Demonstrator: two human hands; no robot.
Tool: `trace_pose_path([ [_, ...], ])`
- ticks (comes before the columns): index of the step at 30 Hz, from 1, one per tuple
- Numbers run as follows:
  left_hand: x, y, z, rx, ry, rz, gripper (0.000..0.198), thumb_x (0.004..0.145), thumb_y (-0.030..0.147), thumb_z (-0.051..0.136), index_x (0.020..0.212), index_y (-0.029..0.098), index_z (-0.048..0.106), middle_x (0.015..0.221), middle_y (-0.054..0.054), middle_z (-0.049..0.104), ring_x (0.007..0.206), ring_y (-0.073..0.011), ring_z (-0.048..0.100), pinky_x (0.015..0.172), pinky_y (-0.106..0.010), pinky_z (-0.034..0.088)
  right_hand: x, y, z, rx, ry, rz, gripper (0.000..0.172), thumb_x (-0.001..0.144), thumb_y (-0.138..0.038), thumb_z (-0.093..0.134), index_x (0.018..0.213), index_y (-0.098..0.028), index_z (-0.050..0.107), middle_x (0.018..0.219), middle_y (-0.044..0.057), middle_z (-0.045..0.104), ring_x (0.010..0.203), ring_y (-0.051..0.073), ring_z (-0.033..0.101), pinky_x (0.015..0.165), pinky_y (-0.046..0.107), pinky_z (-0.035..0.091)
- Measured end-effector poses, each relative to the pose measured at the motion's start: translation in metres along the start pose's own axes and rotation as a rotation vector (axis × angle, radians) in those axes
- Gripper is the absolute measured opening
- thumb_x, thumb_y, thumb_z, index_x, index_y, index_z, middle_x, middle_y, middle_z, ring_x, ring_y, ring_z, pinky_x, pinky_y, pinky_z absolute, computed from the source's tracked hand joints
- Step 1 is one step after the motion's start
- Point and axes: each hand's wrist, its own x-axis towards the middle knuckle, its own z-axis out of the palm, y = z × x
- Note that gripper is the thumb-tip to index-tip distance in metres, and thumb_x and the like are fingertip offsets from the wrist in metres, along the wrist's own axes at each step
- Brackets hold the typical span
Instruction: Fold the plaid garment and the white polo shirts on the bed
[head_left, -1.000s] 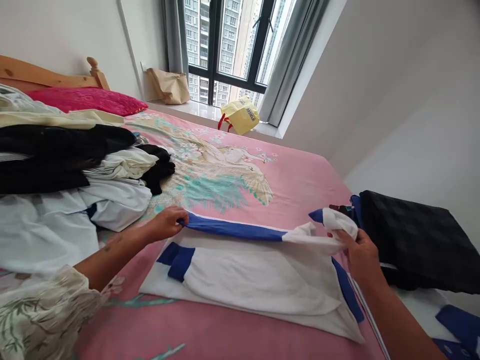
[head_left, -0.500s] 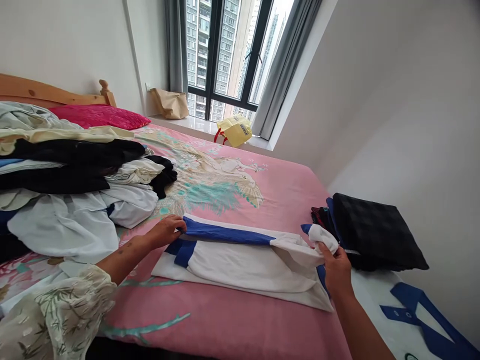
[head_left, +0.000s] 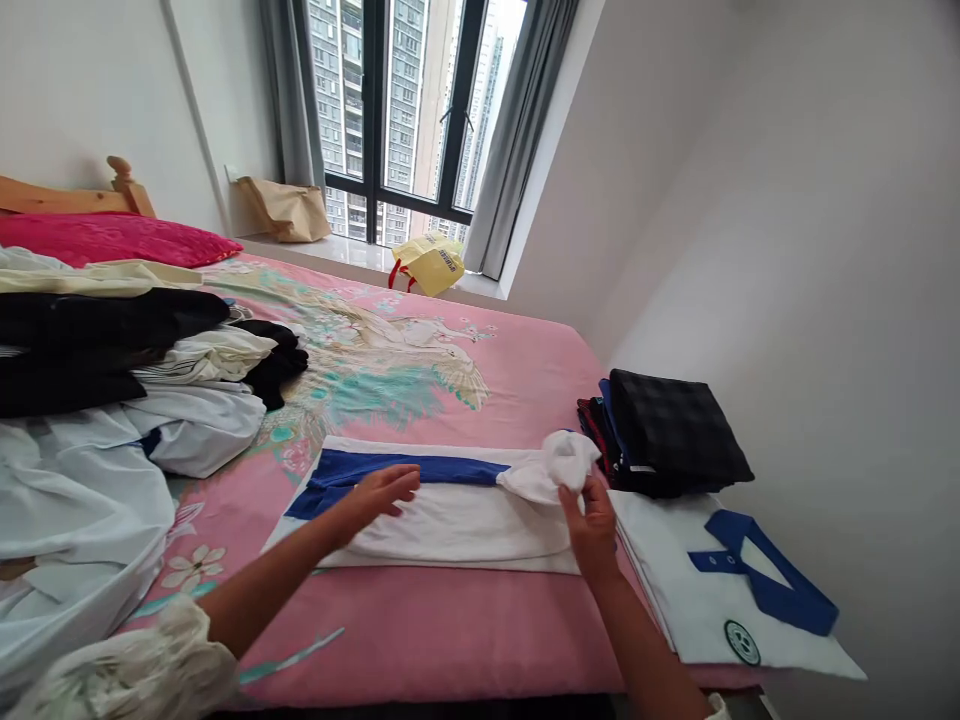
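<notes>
A white shirt (head_left: 465,530) with a blue band lies folded into a long strip across the bed in front of me. My right hand (head_left: 592,520) pinches a bunched white end of it at the right, slightly raised. Over the shirt's left part hovers my left hand (head_left: 384,490), fingers stretched out and holding nothing; whether it touches the cloth I cannot tell. A folded white polo shirt (head_left: 652,540) with a blue collar and a round green badge lies to the right of my right hand.
Behind the polo shirt sits a stack of dark folded clothes (head_left: 675,430). A loose heap of clothes (head_left: 82,470) covers the left of the pink bed (head_left: 450,640). On the windowsill are a brown paper bag (head_left: 289,210) and a yellow bag (head_left: 431,265). A wall rises at right.
My left hand has let go of the shirt's far left corner and moved right over it. The blue band now lies flatter. My view has swung to the right.
</notes>
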Motion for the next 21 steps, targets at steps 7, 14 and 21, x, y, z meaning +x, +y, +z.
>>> trace_pose_path([
  [7, 0.01, 0.026, 0.126, -0.731, -0.085, -0.135, 0.054, 0.063, 0.042, 0.077, 0.109, 0.022, 0.058, 0.096, -0.004, 0.066, 0.081, -0.0181, 0.063, 0.072, -0.031, 0.051, -0.039, -0.017, -0.003, -0.233, -0.503, -0.582, 0.028, 0.079, -0.018, 0.053, 0.107, -0.022, 0.055, 0.119, 0.009, 0.062, 0.129, 0.026, 0.045, 0.113, 0.056, 0.02],
  [14, -0.015, 0.023, 0.128, -0.746, -0.131, -0.082, 0.037, 0.057, 0.024, 0.079, 0.092, 0.019, 0.066, 0.079, 0.001, 0.064, 0.071, -0.0121, 0.057, 0.068, -0.023, 0.046, 0.016, 0.049, -0.027, -0.068, -0.24, 0.579, 0.007, 0.077, -0.025, 0.056, 0.083, -0.021, 0.059, 0.102, 0.009, 0.064, 0.101, 0.024, 0.06, 0.096, 0.044, 0.047],
  [21, -0.03, 0.02, 0.118, -0.762, -0.149, -0.013, 0.039, 0.056, 0.027, 0.081, 0.093, 0.021, 0.071, 0.086, -0.001, 0.069, 0.081, -0.0158, 0.059, 0.078, -0.026, 0.045, 0.075, 0.079, 0.008, 0.264, -0.317, 1.072, 0.03, 0.09, -0.044, 0.046, 0.09, -0.015, 0.054, 0.079, 0.01, 0.066, 0.065, 0.017, 0.065, 0.063, 0.035, 0.057],
])
